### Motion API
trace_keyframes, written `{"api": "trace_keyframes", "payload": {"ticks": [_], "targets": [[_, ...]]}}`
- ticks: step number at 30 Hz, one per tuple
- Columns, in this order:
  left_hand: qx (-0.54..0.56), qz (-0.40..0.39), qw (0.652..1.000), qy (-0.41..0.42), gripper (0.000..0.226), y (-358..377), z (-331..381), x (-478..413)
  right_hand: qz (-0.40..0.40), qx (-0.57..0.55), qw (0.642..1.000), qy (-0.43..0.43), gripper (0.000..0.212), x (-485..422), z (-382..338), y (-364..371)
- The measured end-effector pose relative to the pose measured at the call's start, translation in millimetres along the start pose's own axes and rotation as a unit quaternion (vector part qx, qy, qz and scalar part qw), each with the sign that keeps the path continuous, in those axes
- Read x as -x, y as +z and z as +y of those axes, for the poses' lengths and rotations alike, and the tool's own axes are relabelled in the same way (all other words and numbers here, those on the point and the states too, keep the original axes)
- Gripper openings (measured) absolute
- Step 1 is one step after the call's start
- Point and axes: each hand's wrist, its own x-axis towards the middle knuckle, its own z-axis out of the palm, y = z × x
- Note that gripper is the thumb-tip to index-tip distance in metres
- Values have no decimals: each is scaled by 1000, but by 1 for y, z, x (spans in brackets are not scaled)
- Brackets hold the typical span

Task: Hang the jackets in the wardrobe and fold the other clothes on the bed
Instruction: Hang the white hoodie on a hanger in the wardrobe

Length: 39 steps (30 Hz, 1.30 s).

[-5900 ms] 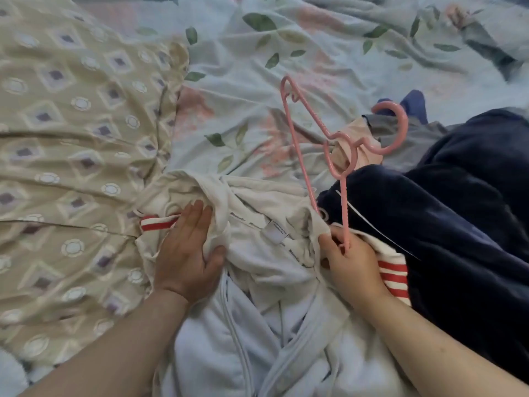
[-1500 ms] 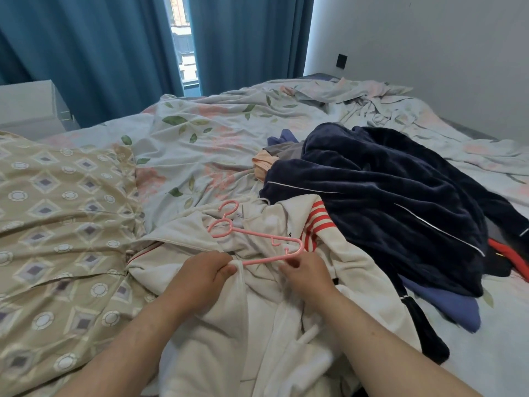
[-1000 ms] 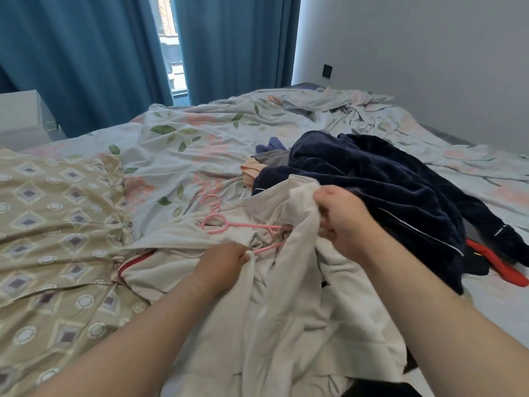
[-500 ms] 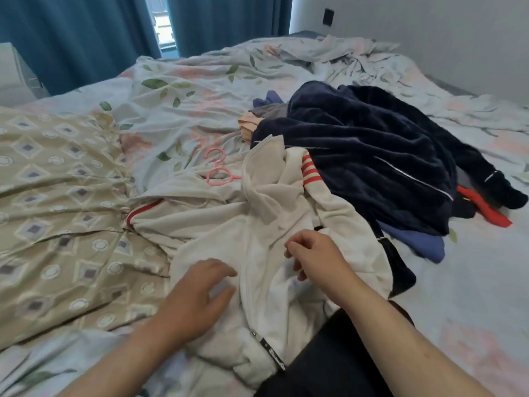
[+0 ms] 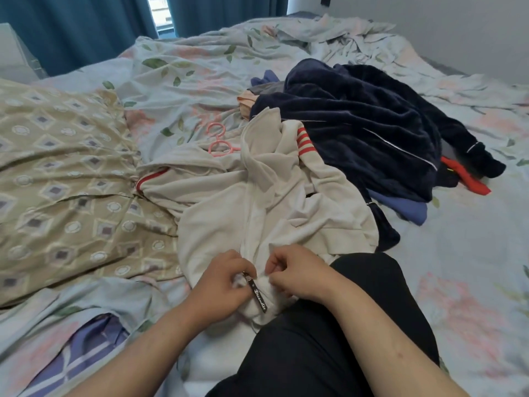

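Note:
A cream jacket (image 5: pixel 274 202) with red stripes lies spread on the bed, with a pink hanger (image 5: pixel 219 144) tucked in at its collar so only the hook end shows. At the jacket's bottom hem, my left hand (image 5: pixel 220 285) pinches the fabric by the zip, whose dark pull tab (image 5: pixel 259 296) hangs between my hands. My right hand (image 5: pixel 297 272) pinches the other side of the hem. A dark navy jacket (image 5: pixel 369 127) lies heaped to the right.
A beige patterned quilt (image 5: pixel 63 179) covers the left of the bed. Under the navy heap lie a blue garment (image 5: pixel 406 209), a red one (image 5: pixel 466 180) and a peach one (image 5: pixel 246 101). My knee in black trousers (image 5: pixel 357 325) rests on the floral sheet (image 5: pixel 472 267). Blue curtains (image 5: pixel 77 27) hang behind.
The hanger went into the jacket's collar and my hands let go of it. Both hands moved down the front to the bottom hem and now pinch it at the zip.

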Motion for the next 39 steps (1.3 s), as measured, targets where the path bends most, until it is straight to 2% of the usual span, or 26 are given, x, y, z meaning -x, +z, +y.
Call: {"api": "trace_keyframes", "payload": {"ticks": [3,6,8,10,13,17,22,25,31,34,36,39], "targets": [[47,39,997,-38,17,-3,4,3,-25,13,999,-29,13,0,0,0],[116,74,986,-92,6,-8,3,0,-35,-32,998,-34,14,-1,2,0],[179,75,971,-139,14,-12,0,-3,-47,-37,998,-34,16,-3,5,1],[251,69,950,-173,12,-14,0,-5,-43,-42,997,-39,16,-6,5,5],[319,62,927,-188,9,-17,4,-6,-20,-43,998,-39,16,-10,1,8],[299,47,934,-191,18,-18,8,-11,-33,-67,997,-24,18,-13,0,6],[275,54,942,-184,17,-17,14,-20,-57,-106,993,-15,21,-10,-2,1],[267,79,943,-183,16,-18,15,-27,-57,-126,990,-6,22,-9,-2,-3],[294,152,923,-197,8,-32,10,-43,-83,-133,988,-5,23,-8,-2,-5],[309,106,925,-193,5,-35,10,-42,-107,-99,989,-17,24,-7,-3,-3],[301,83,932,-186,6,-35,11,-40,-67,-105,992,-35,24,-8,-4,0],[294,57,937,-179,11,-36,15,-37,34,-205,977,-49,19,-14,-5,0]]}}
